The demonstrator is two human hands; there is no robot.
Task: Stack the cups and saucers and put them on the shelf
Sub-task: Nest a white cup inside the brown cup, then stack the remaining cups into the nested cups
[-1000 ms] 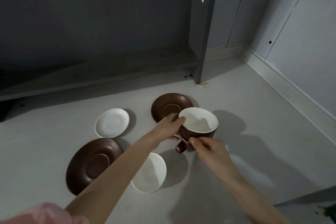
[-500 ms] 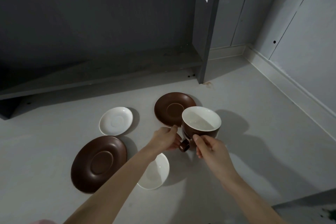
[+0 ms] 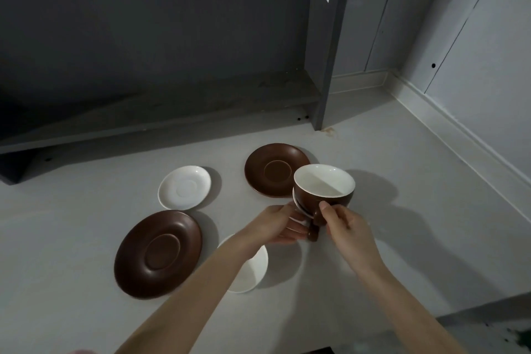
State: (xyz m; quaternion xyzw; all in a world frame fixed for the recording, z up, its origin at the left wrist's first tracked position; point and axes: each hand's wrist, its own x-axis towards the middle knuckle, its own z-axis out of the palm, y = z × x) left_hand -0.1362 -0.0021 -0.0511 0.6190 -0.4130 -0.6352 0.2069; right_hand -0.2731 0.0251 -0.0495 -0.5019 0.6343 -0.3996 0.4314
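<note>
You hold a brown cup [image 3: 324,187] with a white inside just above the pale floor [image 3: 402,181], your right hand [image 3: 349,227] closed around its handle with the thumb on top, your left hand [image 3: 277,225] curled underneath at the base. A thin white rim shows just under the brown cup, so it appears to sit nested in a second cup, which the left hand likely supports from below; how much of that lower cup the fingers grip cannot be told. The two-handed hold looks meant to keep the nested pair level and seated. Four saucers lie flat and unstacked on the floor: a small brown saucer [image 3: 273,171] just behind the cup, a white saucer [image 3: 184,187] to its left, a large brown saucer [image 3: 158,254] nearer you, and another white saucer [image 3: 253,270] partly hidden beneath your left forearm. They sit apart, each within easy reach, which suits gathering them by size. The dark grey shelf [image 3: 161,106] stands just beyond them, its lowest board bare. By this layout the cups look to be stacked, the saucers remain to be piled, and nothing has gone onto the shelf yet.
</note>
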